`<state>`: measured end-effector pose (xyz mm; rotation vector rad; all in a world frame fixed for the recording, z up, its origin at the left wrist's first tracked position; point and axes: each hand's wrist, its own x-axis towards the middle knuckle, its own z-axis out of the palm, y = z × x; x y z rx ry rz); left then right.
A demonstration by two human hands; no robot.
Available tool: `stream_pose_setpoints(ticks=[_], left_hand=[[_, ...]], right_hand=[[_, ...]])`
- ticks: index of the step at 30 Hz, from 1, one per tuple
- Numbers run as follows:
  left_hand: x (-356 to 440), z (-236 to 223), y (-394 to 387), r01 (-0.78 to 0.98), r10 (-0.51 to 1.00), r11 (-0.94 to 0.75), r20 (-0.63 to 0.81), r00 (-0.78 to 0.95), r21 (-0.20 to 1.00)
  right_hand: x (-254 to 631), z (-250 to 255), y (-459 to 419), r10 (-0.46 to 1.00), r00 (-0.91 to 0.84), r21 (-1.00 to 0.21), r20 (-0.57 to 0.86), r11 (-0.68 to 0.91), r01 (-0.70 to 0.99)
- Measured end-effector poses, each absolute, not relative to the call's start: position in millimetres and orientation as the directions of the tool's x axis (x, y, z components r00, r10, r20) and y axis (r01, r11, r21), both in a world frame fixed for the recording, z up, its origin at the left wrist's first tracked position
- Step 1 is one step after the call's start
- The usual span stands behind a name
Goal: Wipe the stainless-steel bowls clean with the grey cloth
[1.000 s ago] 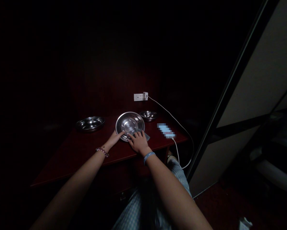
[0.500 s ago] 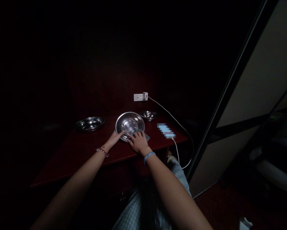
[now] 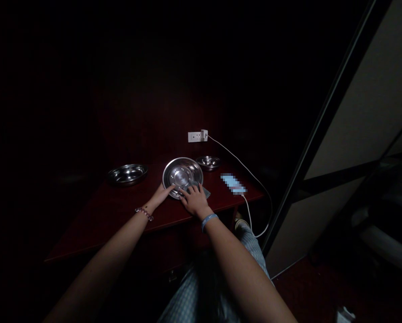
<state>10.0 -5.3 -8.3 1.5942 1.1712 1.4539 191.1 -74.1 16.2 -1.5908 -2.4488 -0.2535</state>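
A shiny metal bowl (image 3: 182,172) is tilted up over the table, its inside facing me. My left hand (image 3: 161,194) grips its near left rim, thumb on the inner side and the other fingers hidden behind. At the bowl's near right side, my right hand (image 3: 196,200) presses a grey cloth (image 3: 205,192) against the rim and inner wall. Its fingers lie over the cloth, part of which sticks out to the right of the hand.
A wide metal bowl (image 3: 127,174) stands at the left on the dark red table (image 3: 96,229). Behind the held bowl is a smaller metal bowl (image 3: 209,162). A phone (image 3: 233,184), blurred out, lies at the right, its white cable (image 3: 248,215) running to a wall socket (image 3: 194,137).
Almost nothing differs. The whole view has shifted very slightly, and both hands keep their places on the bowl and cloth.
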Motion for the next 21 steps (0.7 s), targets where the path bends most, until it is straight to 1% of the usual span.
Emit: stream_pose_setpoints(ticks=[7, 13, 21], left_hand=[[9.1, -10.3, -4.6, 0.162, 0.928, -0.361, 0.370, -0.031, 0.919], [10.4, -8.8, -5.9, 0.158, 0.932, -0.350, 0.359, -0.038, 0.924], [10.5, -5.6, -7.6, 0.156, 0.932, -0.351, 0.360, -0.037, 0.923]], right_hand=[[190.0, 22.1, -78.9, 0.887, -0.383, 0.010, 0.258, 0.394, 0.919], [189.6, 22.1, -79.4, 0.883, -0.387, 0.033, 0.267, 0.393, 0.919], [189.3, 23.3, -78.5, 0.889, -0.385, 0.029, 0.246, 0.390, 0.920]])
